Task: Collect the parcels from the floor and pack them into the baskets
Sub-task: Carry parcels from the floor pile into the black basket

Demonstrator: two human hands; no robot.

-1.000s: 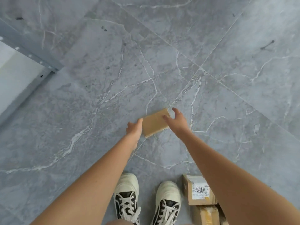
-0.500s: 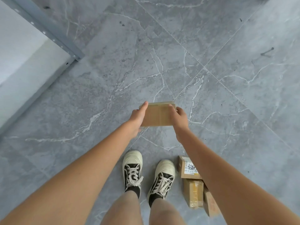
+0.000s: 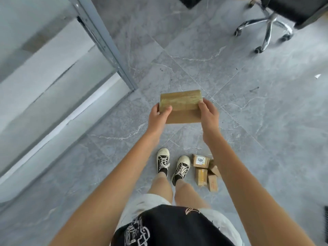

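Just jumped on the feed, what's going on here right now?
A person stands holding a flat cardboard parcel in front of them, the left hand gripping its left edge and the right hand its right edge. A small cluster of boxes lies on the grey floor beside the right shoe. No basket is in view.

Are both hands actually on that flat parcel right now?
Touching. The head view shows the left hand gripping the flat parcel at its left edge and the right hand at its right edge.
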